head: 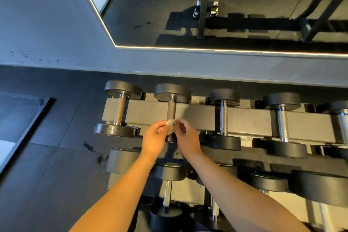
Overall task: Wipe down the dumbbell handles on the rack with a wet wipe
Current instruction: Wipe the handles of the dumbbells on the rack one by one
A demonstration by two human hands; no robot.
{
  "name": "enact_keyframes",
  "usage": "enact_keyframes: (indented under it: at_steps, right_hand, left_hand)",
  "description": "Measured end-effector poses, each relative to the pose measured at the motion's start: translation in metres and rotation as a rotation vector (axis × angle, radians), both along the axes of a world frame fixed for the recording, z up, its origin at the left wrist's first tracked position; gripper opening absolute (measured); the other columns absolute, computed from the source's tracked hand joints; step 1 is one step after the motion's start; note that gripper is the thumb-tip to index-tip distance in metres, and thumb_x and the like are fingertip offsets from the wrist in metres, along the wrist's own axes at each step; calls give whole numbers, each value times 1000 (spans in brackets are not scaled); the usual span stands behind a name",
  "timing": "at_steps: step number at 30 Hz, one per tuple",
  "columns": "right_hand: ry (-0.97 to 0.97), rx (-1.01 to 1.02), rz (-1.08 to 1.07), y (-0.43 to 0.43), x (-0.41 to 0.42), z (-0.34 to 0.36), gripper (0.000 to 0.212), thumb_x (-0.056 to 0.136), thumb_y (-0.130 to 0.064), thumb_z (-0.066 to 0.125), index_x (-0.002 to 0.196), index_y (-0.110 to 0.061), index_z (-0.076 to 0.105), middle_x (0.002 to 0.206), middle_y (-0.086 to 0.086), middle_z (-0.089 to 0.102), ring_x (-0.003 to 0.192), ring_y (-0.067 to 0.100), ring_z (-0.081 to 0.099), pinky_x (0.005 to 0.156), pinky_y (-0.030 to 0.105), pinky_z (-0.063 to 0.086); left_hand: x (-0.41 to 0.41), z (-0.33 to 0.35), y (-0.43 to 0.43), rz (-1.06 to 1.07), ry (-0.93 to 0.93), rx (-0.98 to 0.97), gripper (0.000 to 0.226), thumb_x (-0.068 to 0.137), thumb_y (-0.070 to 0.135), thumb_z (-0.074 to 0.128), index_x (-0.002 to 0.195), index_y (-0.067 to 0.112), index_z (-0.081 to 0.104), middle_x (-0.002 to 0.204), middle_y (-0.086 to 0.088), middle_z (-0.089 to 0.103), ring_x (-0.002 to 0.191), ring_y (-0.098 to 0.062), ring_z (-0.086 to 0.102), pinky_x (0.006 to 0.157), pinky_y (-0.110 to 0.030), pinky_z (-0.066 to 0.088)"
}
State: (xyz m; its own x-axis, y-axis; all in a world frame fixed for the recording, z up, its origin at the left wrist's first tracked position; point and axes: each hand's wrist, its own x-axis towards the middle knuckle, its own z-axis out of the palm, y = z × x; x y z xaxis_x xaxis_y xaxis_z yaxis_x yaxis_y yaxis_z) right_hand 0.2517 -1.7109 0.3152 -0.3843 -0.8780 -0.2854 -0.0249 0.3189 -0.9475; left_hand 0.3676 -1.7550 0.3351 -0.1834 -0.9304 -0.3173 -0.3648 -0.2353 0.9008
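Note:
A dark dumbbell rack [197,115] holds a top row of several dumbbells. The second dumbbell from the left has a brownish knurled handle [171,109]. Over that handle's near end, my left hand [154,139] and my right hand [185,137] together pinch a small white wet wipe [171,123]. The near head of this dumbbell is hidden behind my hands. To the left lies a dumbbell with a rusty handle [119,110]. To the right are two chrome handles [224,117] [283,125].
A lower row of dumbbells [167,192] sits under my forearms. A grey wall [56,43] with a mirror [226,15] stands behind the rack; the mirror reflects a person's legs and the rack. Black rubber floor [56,156] spreads to the left.

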Motion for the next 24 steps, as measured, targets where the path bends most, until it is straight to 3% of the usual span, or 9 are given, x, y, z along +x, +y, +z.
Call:
enact_keyframes:
  at_steps: [2, 4, 6, 9, 14, 16, 19, 22, 24]
  right_hand:
    - [20, -28, 37, 15, 3, 5, 13, 101, -30, 58, 112, -32, 64, 107, -18, 65, 102, -8, 58, 89, 11, 45]
    - [43, -51, 55, 33, 7, 8, 15, 99, -22, 60, 101, -36, 62, 98, -18, 64, 92, -11, 58, 79, 5, 43]
    - [62, -37, 86, 49, 10, 6, 16, 96, -17, 60, 99, -32, 64, 91, -11, 65, 85, -2, 59, 74, 12, 44]
    - [86, 22, 139, 75, 19, 1, 15, 94, -19, 58, 104, -29, 65, 97, -7, 67, 90, 4, 60, 82, 23, 48]
    - [65, 63, 279, 125, 36, -6, 22, 97, -11, 55, 115, -19, 64, 106, -6, 61, 92, 1, 54, 75, 8, 40]
    - [5, 113, 283, 141, 43, -8, 18, 101, -17, 51, 114, -21, 63, 106, -7, 59, 93, 2, 54, 75, 12, 41]
    - [-106, 168, 261, 159, 57, -9, 14, 103, -29, 50, 111, -27, 61, 107, -8, 60, 101, 9, 57, 90, 27, 49]
    - [-70, 216, 244, 174, 72, -17, 14, 97, -20, 57, 108, -26, 64, 105, -8, 63, 102, 15, 61, 96, 36, 52]
    - [24, 260, 189, 183, 84, -26, 20, 97, -13, 54, 108, -22, 68, 106, -3, 66, 95, 14, 64, 91, 33, 55]
  left_hand:
    - [6, 2, 19, -8, -11, -40, 22, 101, 26, 61, 119, 19, 71, 105, 5, 72, 88, 10, 64, 72, -3, 45]
    - [12, 4, 40, 14, -8, -50, 24, 102, 21, 59, 121, 15, 71, 108, 1, 72, 88, 10, 64, 74, -4, 46]
    - [17, 1, 62, 71, 0, -21, 22, 101, 18, 59, 118, 14, 72, 109, 0, 72, 90, 6, 64, 75, -6, 47]
    - [27, -4, 97, 216, 9, 40, 17, 99, 15, 61, 109, 17, 75, 107, 3, 70, 95, -3, 64, 77, -11, 47]
    - [42, -19, 153, 381, 32, 197, 20, 100, 15, 58, 106, 21, 75, 99, -1, 75, 95, -16, 70, 81, -29, 58]
    - [51, -23, 171, 369, 21, 223, 19, 101, 18, 56, 107, 23, 74, 100, -1, 75, 97, -17, 70, 90, -37, 59]
    - [66, -24, 193, 321, 28, 217, 19, 102, 18, 54, 111, 20, 71, 101, -1, 74, 94, -13, 69, 85, -28, 58]
    - [85, -33, 208, 325, -27, 203, 21, 102, 16, 51, 110, 17, 70, 94, 1, 71, 82, -12, 65, 73, -21, 54]
    - [103, -39, 215, 336, -79, 223, 22, 101, 19, 52, 110, 17, 71, 97, -2, 71, 88, -17, 65, 83, -32, 57]
